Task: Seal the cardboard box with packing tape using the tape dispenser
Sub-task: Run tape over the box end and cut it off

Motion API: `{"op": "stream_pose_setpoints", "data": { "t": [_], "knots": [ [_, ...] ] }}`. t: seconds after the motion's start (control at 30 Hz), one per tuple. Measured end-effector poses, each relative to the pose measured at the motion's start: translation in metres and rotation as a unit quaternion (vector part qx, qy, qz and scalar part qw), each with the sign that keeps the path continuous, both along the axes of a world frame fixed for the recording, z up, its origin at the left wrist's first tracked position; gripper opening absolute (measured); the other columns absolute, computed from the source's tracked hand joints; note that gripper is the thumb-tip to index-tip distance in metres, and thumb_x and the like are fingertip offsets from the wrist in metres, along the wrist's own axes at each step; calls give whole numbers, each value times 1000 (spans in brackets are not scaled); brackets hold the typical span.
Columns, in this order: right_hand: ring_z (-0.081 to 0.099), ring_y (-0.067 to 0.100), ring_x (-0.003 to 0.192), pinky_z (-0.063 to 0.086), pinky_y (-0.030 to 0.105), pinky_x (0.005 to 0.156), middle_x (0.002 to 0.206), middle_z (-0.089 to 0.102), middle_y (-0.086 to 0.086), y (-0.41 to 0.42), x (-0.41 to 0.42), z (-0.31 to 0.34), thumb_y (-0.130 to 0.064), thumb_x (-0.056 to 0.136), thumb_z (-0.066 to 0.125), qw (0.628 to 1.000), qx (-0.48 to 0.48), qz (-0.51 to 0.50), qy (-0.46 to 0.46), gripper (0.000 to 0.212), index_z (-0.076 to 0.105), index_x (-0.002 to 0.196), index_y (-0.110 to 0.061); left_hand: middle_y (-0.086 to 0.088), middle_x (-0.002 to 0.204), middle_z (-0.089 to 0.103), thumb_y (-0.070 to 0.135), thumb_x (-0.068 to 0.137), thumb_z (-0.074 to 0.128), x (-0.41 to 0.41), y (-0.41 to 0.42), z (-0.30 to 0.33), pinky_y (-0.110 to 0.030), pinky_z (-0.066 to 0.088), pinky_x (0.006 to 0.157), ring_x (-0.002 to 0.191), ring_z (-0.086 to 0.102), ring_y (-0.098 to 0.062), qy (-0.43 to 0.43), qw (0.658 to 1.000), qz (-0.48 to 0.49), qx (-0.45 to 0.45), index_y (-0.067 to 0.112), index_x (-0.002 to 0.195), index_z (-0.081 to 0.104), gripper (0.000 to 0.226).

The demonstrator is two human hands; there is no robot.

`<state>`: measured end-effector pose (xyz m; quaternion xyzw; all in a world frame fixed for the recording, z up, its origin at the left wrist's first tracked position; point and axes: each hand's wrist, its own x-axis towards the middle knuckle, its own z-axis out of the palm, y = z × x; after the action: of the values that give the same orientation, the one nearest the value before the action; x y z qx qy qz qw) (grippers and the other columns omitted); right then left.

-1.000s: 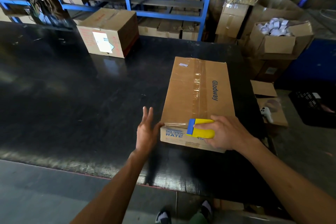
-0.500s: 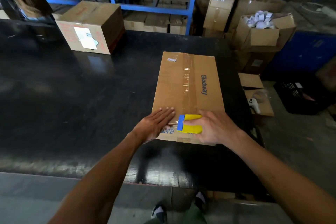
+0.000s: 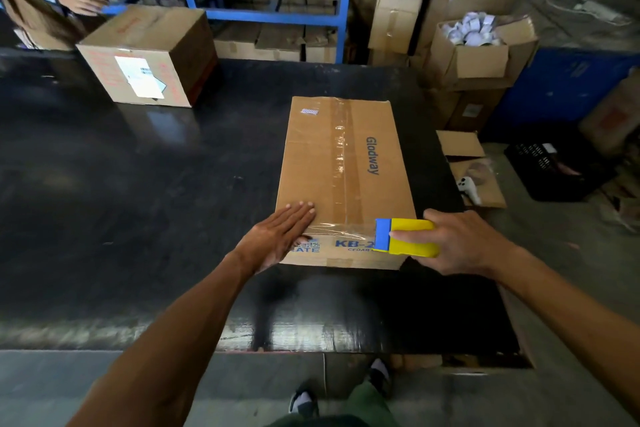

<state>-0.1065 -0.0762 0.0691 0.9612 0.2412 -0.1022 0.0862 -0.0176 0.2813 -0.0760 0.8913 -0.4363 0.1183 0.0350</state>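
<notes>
Right now I am leaning over the long cardboard box [image 3: 346, 180], which is lying flat on the black worktop [image 3: 138, 201] with its near end toward me. My left hand [image 3: 277, 241] is pressing down on the box's near left corner, fingers [image 3: 301, 210] spread open and flat. My right hand [image 3: 460, 243] is gripping the yellow and blue tape dispenser [image 3: 407, 236], fingers closed around it, at the box's near right corner. Clear tape [image 3: 341, 229] is stretching across the box's near edge between my hands. Beyond the box, to its far left, a smaller labelled box [image 3: 149, 55] is sitting on the worktop.
</notes>
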Motion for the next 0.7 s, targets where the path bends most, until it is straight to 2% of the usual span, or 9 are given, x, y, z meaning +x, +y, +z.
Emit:
{"op": "stream_pose_setpoints", "data": {
  "t": [0.07,0.1,0.23,0.37,0.43,0.57,0.7],
  "knots": [
    [58,20,58,29,26,52,85,57,1,0,1,-9,-53,67,80,1000,-10,20,-16,61,61,125,-48,-16,159,32,40,106,30,1,0,-1,-44,32,118,147,32,-30,-5,1000,-9,1,1,153,28,62],
    [58,20,60,30,26,53,87,57,1,2,3,-12,-52,69,78,999,-11,29,-19,60,60,126,-48,-18,159,31,40,106,30,1,0,-1,-45,34,118,147,31,-31,-9,1000,-14,2,0,153,28,61],
    [54,19,80,36,31,65,103,50,-2,4,8,-11,-53,84,58,1000,-10,-1,0,58,38,139,-58,-21,160,27,39,107,31,-5,-10,6,-48,28,121,150,24,-34,-44,998,-32,26,-3,153,26,62],
    [51,17,80,32,31,66,103,49,-3,7,11,-8,-54,86,57,1000,-5,-1,2,56,38,139,-59,-20,163,21,43,107,31,-6,-65,17,-46,18,124,153,17,-32,-51,997,-60,8,-2,154,26,65],
    [54,18,84,31,31,65,106,51,-2,7,12,-7,-56,87,56,1000,-7,0,-8,55,39,139,-58,-18,163,21,40,108,31,-2,-94,17,-46,21,123,153,16,-30,-45,995,-90,20,-1,155,25,63],
    [60,23,96,43,34,75,118,55,1,5,13,-12,-57,85,57,1000,-5,-13,-6,56,38,138,-59,-16,160,31,38,106,35,4,-110,7,-45,34,117,150,28,-28,-31,995,-85,30,0,153,31,60],
    [60,26,96,45,37,77,121,54,3,4,16,-15,-57,85,56,1000,3,14,2,58,38,139,-57,-14,159,35,39,108,31,3,-110,8,-43,36,117,148,31,-27,-32,996,-83,23,0,152,35,59]
  ]
}}
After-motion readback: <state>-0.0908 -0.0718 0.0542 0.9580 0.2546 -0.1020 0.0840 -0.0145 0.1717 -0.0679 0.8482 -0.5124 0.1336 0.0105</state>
